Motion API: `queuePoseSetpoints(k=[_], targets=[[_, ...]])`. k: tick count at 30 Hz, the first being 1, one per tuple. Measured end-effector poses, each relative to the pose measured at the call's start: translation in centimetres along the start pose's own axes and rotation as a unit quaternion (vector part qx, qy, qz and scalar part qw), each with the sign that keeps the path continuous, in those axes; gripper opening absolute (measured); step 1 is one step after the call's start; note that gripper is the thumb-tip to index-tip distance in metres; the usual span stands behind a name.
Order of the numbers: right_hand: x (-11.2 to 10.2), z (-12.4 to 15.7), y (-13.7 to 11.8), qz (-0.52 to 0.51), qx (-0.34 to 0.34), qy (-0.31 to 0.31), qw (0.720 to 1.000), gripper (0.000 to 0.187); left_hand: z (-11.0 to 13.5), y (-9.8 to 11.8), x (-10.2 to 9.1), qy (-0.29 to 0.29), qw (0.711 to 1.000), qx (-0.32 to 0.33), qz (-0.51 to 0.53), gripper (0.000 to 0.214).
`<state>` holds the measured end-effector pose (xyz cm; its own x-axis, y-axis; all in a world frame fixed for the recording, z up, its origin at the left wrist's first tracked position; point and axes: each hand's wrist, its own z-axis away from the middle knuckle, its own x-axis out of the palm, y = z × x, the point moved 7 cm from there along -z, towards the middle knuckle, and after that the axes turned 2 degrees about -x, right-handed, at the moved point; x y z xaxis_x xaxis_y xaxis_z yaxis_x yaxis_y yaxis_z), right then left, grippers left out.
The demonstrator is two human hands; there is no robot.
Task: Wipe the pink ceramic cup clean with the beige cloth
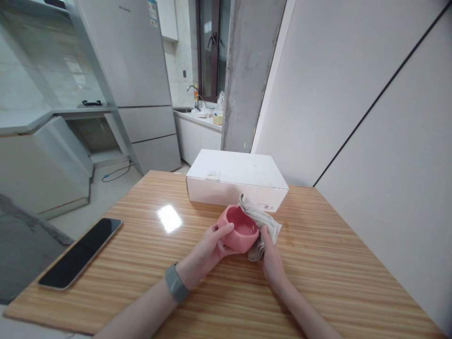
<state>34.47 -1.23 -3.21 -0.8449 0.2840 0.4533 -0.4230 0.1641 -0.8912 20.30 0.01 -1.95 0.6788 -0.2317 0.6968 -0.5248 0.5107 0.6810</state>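
Note:
A pink, faceted bowl (240,241) is tilted toward me above the wooden table. My left hand (212,247) grips it from the left, thumb over the rim and fingers underneath. In my right hand (271,256) is a folded light grey cloth (265,220), pressed against the right outer side of the bowl. The thumb lies on top of the cloth, while the other fingers are mostly hidden behind it. A grey band circles my left wrist.
Behind the bowl, a white cardboard box (236,172) stands on the wooden table (141,254). A dark-screened phone (81,253) lies near the left edge. The white wall (388,165) borders the right side. Beyond are a fridge (141,70) and a sink counter.

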Motion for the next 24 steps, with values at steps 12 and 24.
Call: queuePoseSetpoints(k=[12,24], targets=[[-0.8,-1.1,-1.3,-0.029,0.034,0.028,0.999,0.043,0.1,-0.7,0.0,-0.005,0.991,-0.13,0.016,0.05],[0.3,-0.2,-1.9,-0.021,0.172,-0.102,0.98,0.041,0.6,-2.3,-0.1,-0.095,0.981,-0.169,-0.02,0.037]])
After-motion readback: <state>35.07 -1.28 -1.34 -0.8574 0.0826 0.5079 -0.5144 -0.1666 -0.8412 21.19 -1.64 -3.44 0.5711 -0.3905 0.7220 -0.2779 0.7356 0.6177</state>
